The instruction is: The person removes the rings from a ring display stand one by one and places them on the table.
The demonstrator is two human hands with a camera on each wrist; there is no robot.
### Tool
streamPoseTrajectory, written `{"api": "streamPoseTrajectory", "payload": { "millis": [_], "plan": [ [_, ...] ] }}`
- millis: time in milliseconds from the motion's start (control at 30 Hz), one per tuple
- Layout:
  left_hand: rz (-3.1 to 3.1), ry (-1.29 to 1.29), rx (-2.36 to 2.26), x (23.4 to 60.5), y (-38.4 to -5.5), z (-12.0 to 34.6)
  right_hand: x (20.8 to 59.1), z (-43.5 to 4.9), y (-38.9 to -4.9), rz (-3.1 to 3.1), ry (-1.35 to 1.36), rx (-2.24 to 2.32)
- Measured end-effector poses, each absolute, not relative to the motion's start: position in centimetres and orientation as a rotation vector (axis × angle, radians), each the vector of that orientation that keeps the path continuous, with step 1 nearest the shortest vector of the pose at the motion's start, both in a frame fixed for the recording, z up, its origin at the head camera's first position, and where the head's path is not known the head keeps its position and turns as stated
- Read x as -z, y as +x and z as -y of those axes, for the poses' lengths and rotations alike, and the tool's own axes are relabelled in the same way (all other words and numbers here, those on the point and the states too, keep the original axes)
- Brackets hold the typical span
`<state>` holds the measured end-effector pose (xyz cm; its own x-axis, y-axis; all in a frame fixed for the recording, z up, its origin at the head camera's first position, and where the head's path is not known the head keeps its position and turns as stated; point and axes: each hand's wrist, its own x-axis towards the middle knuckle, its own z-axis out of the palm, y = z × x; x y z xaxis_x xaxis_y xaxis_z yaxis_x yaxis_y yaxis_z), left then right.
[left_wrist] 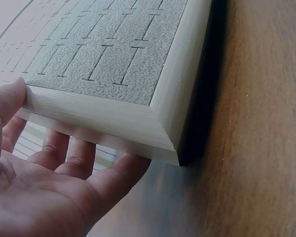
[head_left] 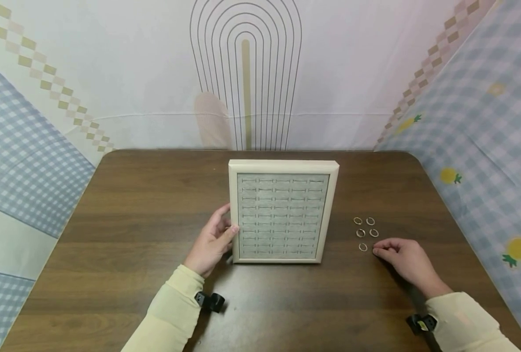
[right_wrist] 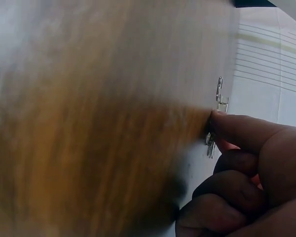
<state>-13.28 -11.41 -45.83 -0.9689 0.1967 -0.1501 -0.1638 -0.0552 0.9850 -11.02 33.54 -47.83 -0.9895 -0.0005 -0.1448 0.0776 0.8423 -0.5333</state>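
Observation:
A cream-framed ring display board (head_left: 282,215) with a grey slotted pad stands tilted back on the brown table. My left hand (head_left: 212,243) grips its left side, the thumb on the front edge. In the left wrist view the fingers (left_wrist: 76,153) spread behind the frame (left_wrist: 98,116). On the table right of the board lie several metal rings (head_left: 360,233). Beside the nearest ring (head_left: 363,247), my right hand (head_left: 405,261) brings thumb and forefinger together at the table. Its other fingers (right_wrist: 227,192) are curled. The fingertips hide whatever may be between them.
The brown wooden table (head_left: 146,220) has its far edge against a white patterned cloth (head_left: 352,63). Blue checked cloths hang on both sides, the right one (head_left: 485,161) close to the table's edge. A black wrist camera (head_left: 209,301) sits on the left sleeve.

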Motion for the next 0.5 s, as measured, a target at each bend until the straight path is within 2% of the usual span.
{"api": "streamPoseTrajectory", "payload": {
  "millis": [500],
  "plan": [
    [-1.97,0.042,-2.139,46.32,-13.19,11.27,47.81,-33.4,-11.11,-2.911,0.059,0.834]
  ]
}}
